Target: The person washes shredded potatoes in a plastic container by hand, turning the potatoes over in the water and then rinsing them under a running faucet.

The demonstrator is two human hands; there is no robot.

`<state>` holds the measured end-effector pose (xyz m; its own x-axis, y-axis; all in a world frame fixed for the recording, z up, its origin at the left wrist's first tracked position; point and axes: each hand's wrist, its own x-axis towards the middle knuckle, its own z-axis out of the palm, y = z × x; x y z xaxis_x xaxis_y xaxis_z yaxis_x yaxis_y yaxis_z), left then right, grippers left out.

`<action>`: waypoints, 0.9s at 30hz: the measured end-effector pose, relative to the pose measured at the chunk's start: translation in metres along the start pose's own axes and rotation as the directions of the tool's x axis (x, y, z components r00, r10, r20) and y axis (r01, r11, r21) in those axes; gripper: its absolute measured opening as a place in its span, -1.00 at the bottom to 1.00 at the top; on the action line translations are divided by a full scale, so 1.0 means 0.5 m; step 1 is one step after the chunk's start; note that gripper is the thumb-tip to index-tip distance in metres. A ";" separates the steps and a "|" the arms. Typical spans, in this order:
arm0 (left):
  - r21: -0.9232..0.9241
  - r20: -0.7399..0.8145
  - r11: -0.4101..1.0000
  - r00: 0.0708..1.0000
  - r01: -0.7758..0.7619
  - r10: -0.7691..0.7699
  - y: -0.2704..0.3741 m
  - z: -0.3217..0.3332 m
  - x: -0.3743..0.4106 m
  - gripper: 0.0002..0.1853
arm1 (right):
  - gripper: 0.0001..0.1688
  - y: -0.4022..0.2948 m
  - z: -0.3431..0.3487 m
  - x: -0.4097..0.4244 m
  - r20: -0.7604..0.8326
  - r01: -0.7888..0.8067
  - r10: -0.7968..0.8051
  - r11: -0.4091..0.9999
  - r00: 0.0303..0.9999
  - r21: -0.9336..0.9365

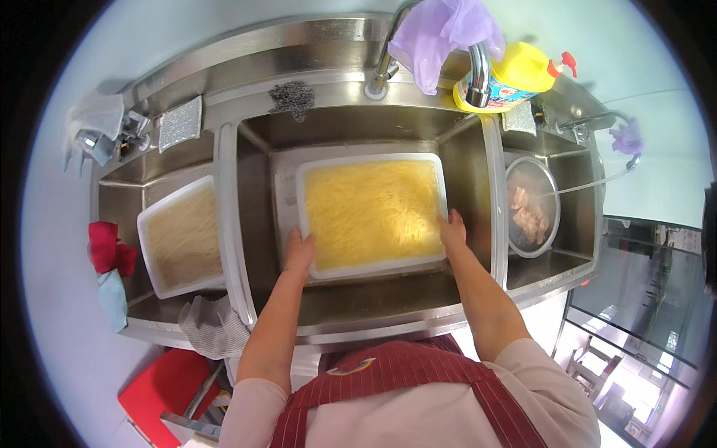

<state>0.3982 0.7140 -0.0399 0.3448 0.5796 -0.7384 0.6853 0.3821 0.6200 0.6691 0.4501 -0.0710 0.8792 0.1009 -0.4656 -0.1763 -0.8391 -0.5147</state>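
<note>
A white rectangular plastic tub (367, 271) sits in the middle basin of a stainless steel sink. Thin yellow shreds (369, 210), probably cut potato, lie under water in it. My left hand (299, 249) grips the tub's left wall near the lower left corner, thumb on the rim. My right hand (452, 228) holds the right wall, its thumb over the rim and its fingers outside. A second white tub (144, 238) with paler shreds in liquid stands in the left basin. In the right basin, a round bowl (554, 218) holds pieces of raw meat (527, 215) in water.
Steel dividers (227, 213) separate the basins. Along the back ledge are a steel-wool scourer (294, 99), a faucet (379, 81) draped with a purple plastic bag (442, 33), and a yellow pump bottle (515, 73). A striped cloth (215, 327) hangs over the front edge; a red chair (168, 392) stands below.
</note>
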 end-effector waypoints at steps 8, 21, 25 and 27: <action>-0.100 -0.192 0.995 0.981 0.008 -0.027 -0.050 0.014 0.075 -0.62 | -0.51 0.000 0.058 0.082 0.131 -0.294 0.265 0.808 0.955 0.511; 0.099 -0.229 0.989 0.970 0.107 -0.082 -0.055 -0.014 0.035 -0.47 | -0.58 0.076 0.078 0.033 0.237 -0.345 0.255 0.596 0.937 0.725; 0.103 -0.252 0.981 0.959 0.162 -0.132 -0.060 -0.023 0.012 -0.46 | -0.60 0.035 0.068 -0.012 0.184 -0.348 0.304 0.685 0.935 0.640; 0.091 -0.240 0.981 0.960 0.170 -0.144 -0.044 -0.023 -0.009 -0.46 | -0.59 0.025 0.061 -0.025 0.159 -0.336 0.304 0.716 0.939 0.612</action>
<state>0.3744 0.7114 -0.0472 0.0779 0.6741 -0.7345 0.7894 0.4083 0.4584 0.6422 0.4544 -0.0934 0.7017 -0.0749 -0.7085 -0.6922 -0.3075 -0.6529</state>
